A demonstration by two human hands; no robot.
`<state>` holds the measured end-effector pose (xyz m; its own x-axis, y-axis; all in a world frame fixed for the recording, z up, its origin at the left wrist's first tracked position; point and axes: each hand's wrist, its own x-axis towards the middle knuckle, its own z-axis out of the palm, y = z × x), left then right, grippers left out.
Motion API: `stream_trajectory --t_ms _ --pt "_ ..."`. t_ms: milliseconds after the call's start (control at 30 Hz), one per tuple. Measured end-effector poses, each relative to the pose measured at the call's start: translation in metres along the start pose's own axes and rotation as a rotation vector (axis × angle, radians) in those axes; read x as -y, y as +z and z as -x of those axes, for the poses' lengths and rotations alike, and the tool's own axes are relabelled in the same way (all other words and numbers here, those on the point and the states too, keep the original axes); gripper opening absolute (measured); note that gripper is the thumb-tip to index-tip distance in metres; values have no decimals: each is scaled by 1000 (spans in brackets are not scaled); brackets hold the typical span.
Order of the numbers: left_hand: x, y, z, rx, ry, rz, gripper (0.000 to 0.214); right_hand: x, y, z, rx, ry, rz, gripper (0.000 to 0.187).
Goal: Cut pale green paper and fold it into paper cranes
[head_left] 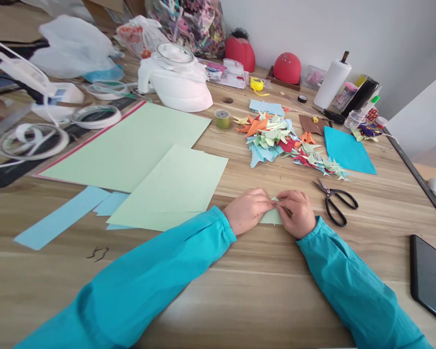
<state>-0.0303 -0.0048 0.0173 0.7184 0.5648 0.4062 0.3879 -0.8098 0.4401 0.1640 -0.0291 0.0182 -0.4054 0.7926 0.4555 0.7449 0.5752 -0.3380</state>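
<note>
A small folded piece of pale green paper (272,216) lies on the wooden table (240,291), pinched between both hands. My left hand (247,210) is curled with its fingertips pressed on the paper's left side. From the right, my right hand (298,212) grips the paper's top point with closed fingers. Both arms wear teal sleeves. Most of the paper is hidden under the fingers.
Black scissors (334,200) lie just right of my hands. Behind them is a pile of several folded paper shapes (281,140), a blue sheet (347,151) and large green sheets (145,155). A phone (429,277) lies at the right edge. Tape rolls, bags and a paper towel roll (332,83) crowd the back.
</note>
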Motion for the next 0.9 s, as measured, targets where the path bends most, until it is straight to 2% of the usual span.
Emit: stream_trajectory --t_ms 167,300,433,700,900 --pt "2 2 1 -21 32 -5 33 -4 1 1 14 93 -22 12" --pt "2 2 1 -72 6 -66 29 -3 0 1 21 134 -19 23" --pt "0 1 0 -1 11 -166 29 -3 0 1 25 121 -16 24" --pt "2 -6 -2 67 -53 -45 29 -4 0 1 50 126 13 27" --pt "-2 -11 -1 128 -37 -101 34 -4 0 1 64 131 32 25"
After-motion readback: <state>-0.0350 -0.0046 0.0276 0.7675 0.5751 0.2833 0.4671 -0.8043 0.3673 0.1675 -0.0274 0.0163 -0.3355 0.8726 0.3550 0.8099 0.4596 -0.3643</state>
